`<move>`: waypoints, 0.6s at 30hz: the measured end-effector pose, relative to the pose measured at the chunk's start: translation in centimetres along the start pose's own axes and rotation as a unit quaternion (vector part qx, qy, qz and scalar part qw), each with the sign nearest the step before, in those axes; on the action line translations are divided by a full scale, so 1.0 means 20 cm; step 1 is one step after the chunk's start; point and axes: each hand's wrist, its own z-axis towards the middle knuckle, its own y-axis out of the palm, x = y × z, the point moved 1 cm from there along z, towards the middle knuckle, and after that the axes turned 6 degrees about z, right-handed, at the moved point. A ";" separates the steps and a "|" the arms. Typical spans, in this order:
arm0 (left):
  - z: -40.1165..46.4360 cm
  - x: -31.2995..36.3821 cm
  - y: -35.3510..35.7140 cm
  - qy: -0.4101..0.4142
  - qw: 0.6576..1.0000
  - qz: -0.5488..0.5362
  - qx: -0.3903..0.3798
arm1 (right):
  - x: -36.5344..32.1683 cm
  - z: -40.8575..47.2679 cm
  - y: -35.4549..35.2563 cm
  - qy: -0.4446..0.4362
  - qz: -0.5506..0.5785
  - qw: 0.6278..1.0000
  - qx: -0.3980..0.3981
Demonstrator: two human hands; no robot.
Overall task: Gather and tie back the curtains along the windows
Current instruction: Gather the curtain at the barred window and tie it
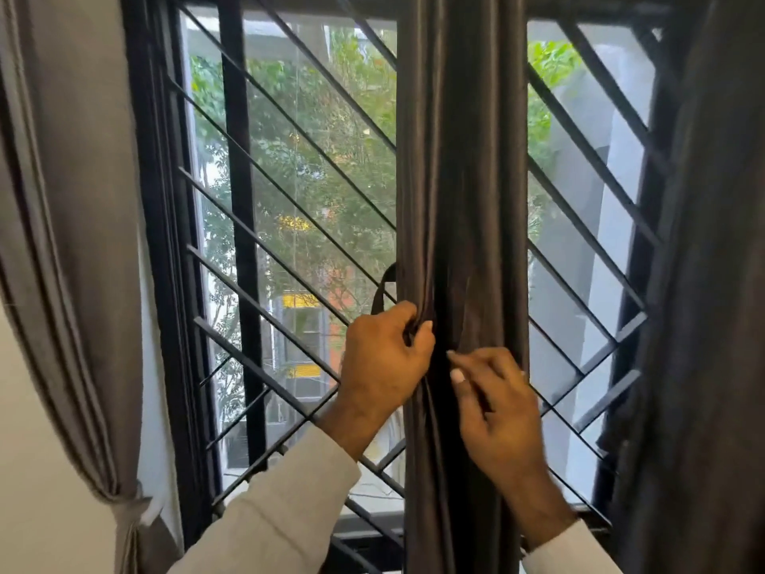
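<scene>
Dark curtain [459,192] bunched into a narrow column at mid-window, in front of black window grille [289,167]. Left hand [383,358] closed on the bunch's left edge, thumb and fingers curled into the folds. Thin dark tie-back strap [383,290] looped out just above that hand, against the glass; far end hidden behind the fabric. Right hand [494,408] laid against the front of the bunch, fingers partly bent, fingertips [457,377] touching cloth near the left thumb; could not tell whether pinching fabric, strap end, or only pressing.

Grey curtain [70,250] at far left already cinched low by its own tie [138,511]. Another dark curtain [712,283] hung loose at right edge, not yet gathered.

Risks, as judged:
- Slick, satiny cloth; folds likely to slide out of the left-hand hold once the strap is drawn round, leaving a lopsided bundle.
- Strap slack and part hidden; could snag on a grille bar or slip behind the fabric out of reach.
- Bunch held by one edge only; right-side pleats free to fan out again.
- Tie set too loose, probably sagging down the column.
- Some motion blur on right hand; contact uncertain.
</scene>
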 end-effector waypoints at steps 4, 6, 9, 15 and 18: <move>0.00 0.01 -0.03 0.014 0.999 0.032 -0.006 | -0.02 0.10 -0.06 0.112 -0.031 0.983 0.143; -0.01 0.01 -0.04 0.025 0.998 0.049 -0.009 | 0.01 0.15 -0.05 0.145 -0.035 0.980 0.129; -0.03 0.02 -0.05 0.021 0.997 0.073 0.000 | 0.02 0.15 -0.03 0.100 -0.062 0.986 0.121; -0.07 0.01 -0.07 0.032 0.998 0.058 -0.008 | -0.03 0.02 0.13 -0.097 -0.132 0.986 -0.042; -0.06 0.03 -0.10 0.037 0.997 0.065 -0.012 | 0.00 0.02 0.16 -0.091 -0.127 0.984 -0.090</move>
